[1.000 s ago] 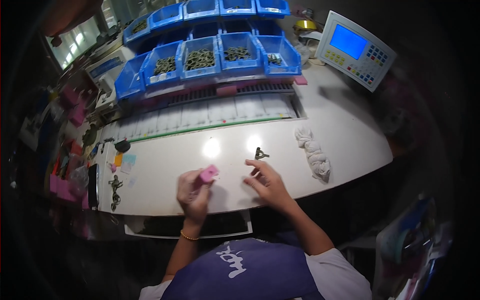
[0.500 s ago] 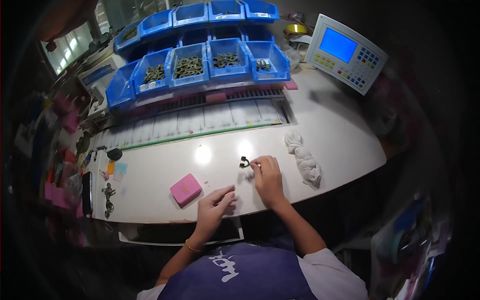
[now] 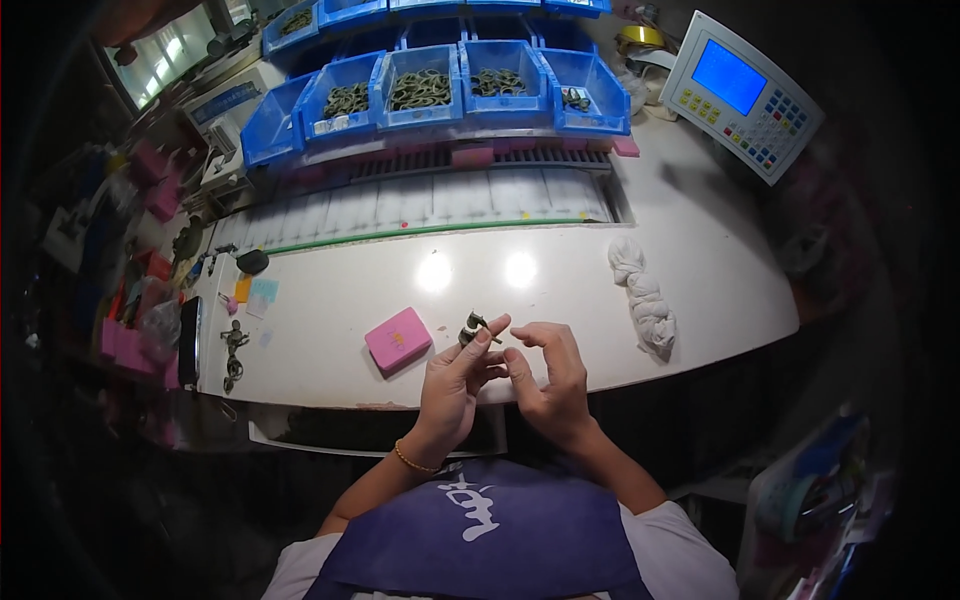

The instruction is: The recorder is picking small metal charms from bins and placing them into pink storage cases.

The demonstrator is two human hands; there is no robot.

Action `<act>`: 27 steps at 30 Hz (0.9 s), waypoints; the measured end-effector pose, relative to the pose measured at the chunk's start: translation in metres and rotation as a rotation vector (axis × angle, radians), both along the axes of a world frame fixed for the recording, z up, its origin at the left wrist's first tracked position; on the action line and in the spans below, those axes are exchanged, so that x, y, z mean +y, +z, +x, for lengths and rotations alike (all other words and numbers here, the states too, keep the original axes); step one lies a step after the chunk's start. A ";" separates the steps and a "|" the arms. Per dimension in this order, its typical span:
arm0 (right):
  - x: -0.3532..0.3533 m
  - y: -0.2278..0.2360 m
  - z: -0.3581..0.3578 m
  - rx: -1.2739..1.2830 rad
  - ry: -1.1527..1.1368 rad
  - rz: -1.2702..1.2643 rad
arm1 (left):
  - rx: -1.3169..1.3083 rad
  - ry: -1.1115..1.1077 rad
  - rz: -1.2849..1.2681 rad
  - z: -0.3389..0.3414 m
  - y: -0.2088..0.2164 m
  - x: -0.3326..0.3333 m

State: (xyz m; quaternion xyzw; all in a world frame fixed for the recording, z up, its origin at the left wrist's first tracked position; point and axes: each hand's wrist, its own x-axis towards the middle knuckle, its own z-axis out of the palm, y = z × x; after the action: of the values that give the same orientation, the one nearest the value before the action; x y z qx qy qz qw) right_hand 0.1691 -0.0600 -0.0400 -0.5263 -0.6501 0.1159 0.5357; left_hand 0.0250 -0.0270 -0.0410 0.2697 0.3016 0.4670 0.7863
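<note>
A small dark U-shaped piece (image 3: 470, 322), which looks like metal, is pinched between the thumb and fingers of my left hand (image 3: 450, 390). It is held just above the white table, and my fingertips cover part of it. Close by on the right, my right hand (image 3: 556, 385) has its thumb and forefinger apart with nothing between them. Left of my left hand lies a pink block (image 3: 398, 342) with faint markings on its top.
Blue bins (image 3: 420, 95), several with similar metal pieces, stand at the back. A twisted white cloth (image 3: 645, 300) lies on the table (image 3: 560, 280) at right. Behind it is a control panel (image 3: 740, 95) with a blue screen. Dark metal bits (image 3: 234, 352) lie at left.
The U-shaped piece has passed from my right hand to my left. My left hand has moved up and right, my right hand has come down beside it, and the view has shifted.
</note>
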 end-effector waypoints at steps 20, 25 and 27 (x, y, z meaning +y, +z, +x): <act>0.001 -0.001 -0.013 -0.195 -0.014 0.204 | 0.124 0.033 0.194 -0.001 0.004 -0.010; -0.014 -0.008 -0.012 -0.040 0.067 0.065 | 0.156 0.048 0.193 -0.010 0.002 -0.005; -0.030 -0.026 -0.016 -0.075 0.248 0.105 | 0.226 0.013 0.188 -0.014 0.001 -0.005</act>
State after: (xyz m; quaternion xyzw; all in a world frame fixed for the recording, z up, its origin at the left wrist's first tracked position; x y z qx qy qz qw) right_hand 0.1531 -0.0900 -0.0655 -0.4173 -0.7349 0.1271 0.5193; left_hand 0.0114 -0.0320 -0.0402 0.3910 0.3450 0.4648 0.7155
